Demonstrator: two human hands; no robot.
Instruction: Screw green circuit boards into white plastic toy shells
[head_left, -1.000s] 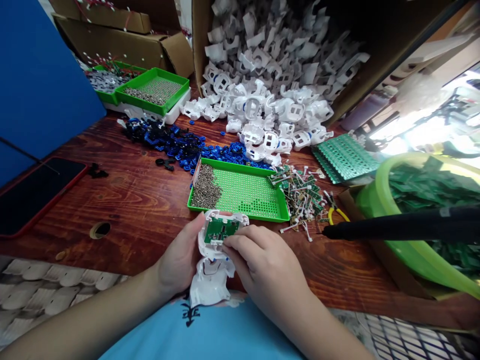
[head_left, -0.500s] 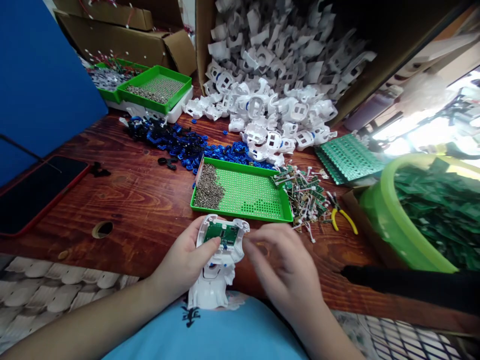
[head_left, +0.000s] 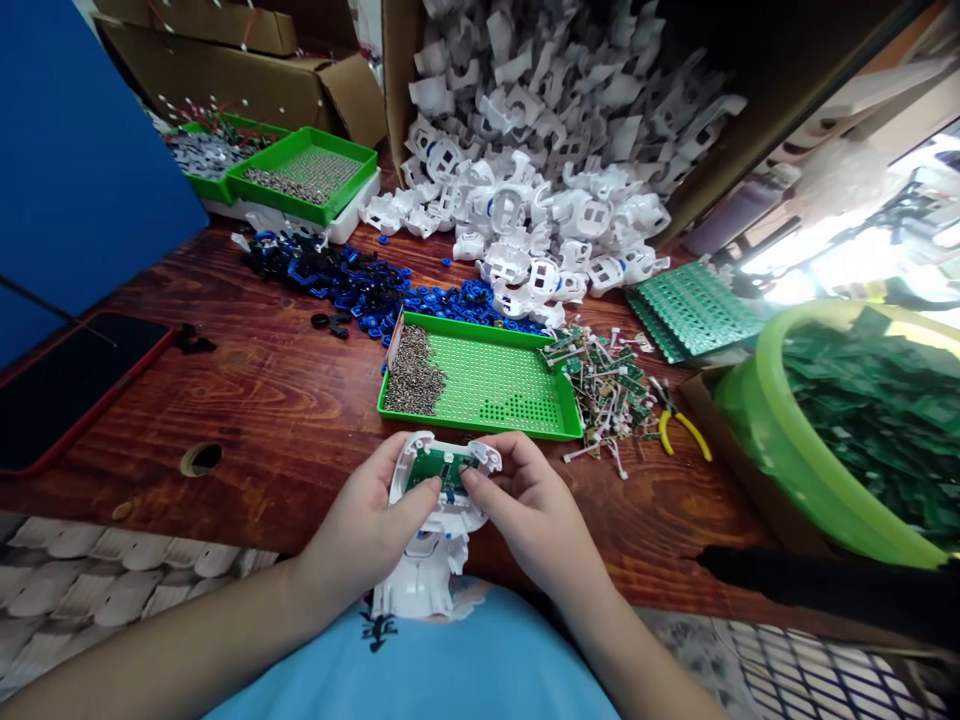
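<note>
Honestly, nearest risk is the white cover hanging down at the shirt: if it snags on the fabric, the shell above it could twist in the grip. Can't tell how the two join. Next up, the board: uneven thumb pressure could tilt or flex it, and a slipping thumb could scrape its components.

Grip: both hands pinch the shell from opposite sides, board face up between them. Left hand has its thumb on the board's lower left, fingers curled round the left rim. Right hand has its thumb near the board's lower right, fingers bent round the right rim, tips mostly hidden.

Beyond the shell, the green tray sits on the desk with metal bits heaped at its left end. Wired boards lie against its right end.
</note>
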